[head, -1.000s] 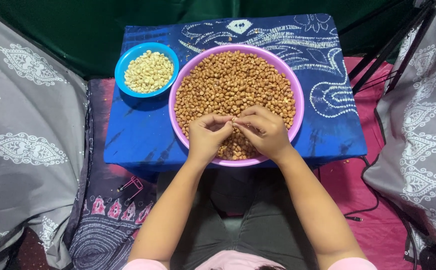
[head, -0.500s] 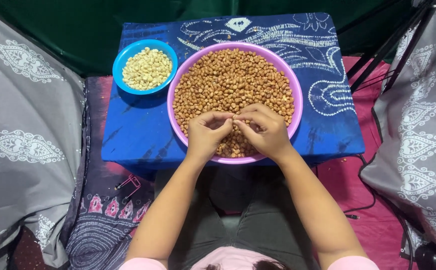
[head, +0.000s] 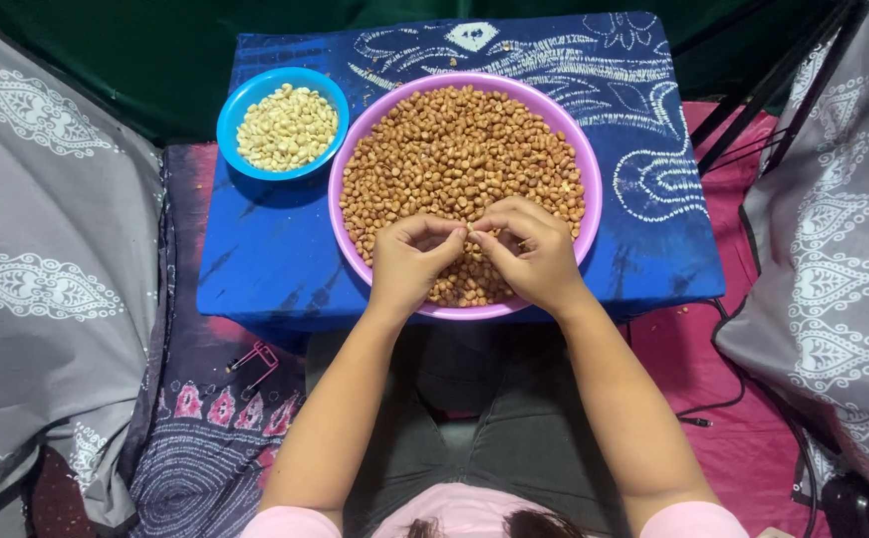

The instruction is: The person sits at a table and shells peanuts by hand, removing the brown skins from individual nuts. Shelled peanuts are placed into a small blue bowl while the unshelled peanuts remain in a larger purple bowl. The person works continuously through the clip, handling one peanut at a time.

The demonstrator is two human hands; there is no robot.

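Note:
A big pink bowl (head: 347, 164) full of brown-skinned peanuts (head: 459, 149) stands on a small table covered with a blue patterned cloth (head: 255, 254). Both my hands hover over the bowl's near part, fingertips meeting. My left hand (head: 409, 261) and my right hand (head: 529, 249) pinch one peanut (head: 470, 232) between them. To the far left of the big bowl sits a small blue bowl (head: 238, 105) holding pale skinned peanuts (head: 287, 127).
Grey patterned cushions (head: 46, 259) flank me on the left and on the right (head: 838, 269). Black tripod legs (head: 773, 95) slant down at the far right. A black cable (head: 723, 403) lies on the pink mat. A small red clip (head: 255, 359) lies on the floor cloth, near left.
Both hands stay pinched together over the bowl, with only small finger movements. The view has shifted slightly.

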